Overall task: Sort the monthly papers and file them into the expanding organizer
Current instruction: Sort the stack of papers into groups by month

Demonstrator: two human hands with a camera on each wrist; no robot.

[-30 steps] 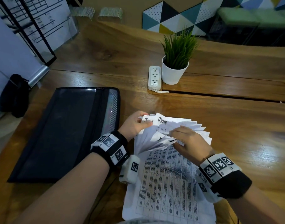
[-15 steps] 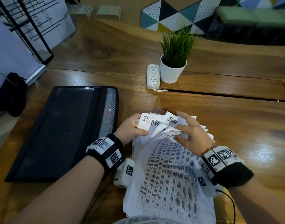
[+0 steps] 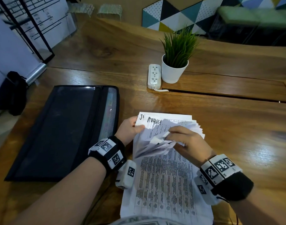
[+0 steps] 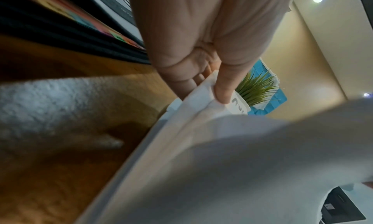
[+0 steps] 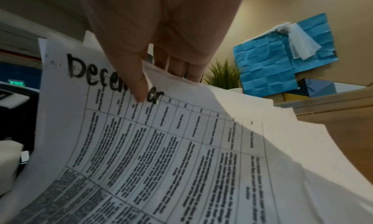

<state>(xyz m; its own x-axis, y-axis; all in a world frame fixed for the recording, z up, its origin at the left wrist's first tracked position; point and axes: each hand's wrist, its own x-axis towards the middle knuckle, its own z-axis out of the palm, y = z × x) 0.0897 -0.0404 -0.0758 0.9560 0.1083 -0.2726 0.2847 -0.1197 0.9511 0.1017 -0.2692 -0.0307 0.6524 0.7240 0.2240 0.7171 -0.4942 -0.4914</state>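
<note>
Head view: both hands' fingers (image 3: 173,133) pinching papers (image 3: 165,181)

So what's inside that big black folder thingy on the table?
The black mesh expanding organizer lies flat. Colourful divider tabs peek out along its edge beside the left hand. Whether any papers are inside cannot be seen; the dark cover hides the pockets.

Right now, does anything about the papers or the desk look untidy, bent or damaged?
Yes. The stack of papers is not squared: the far ends of the sheets are fanned and curled where the right hand bends them up and the left hand pinches a corner. No tears or spills are visible. The organizer lies flat beside them.
</note>
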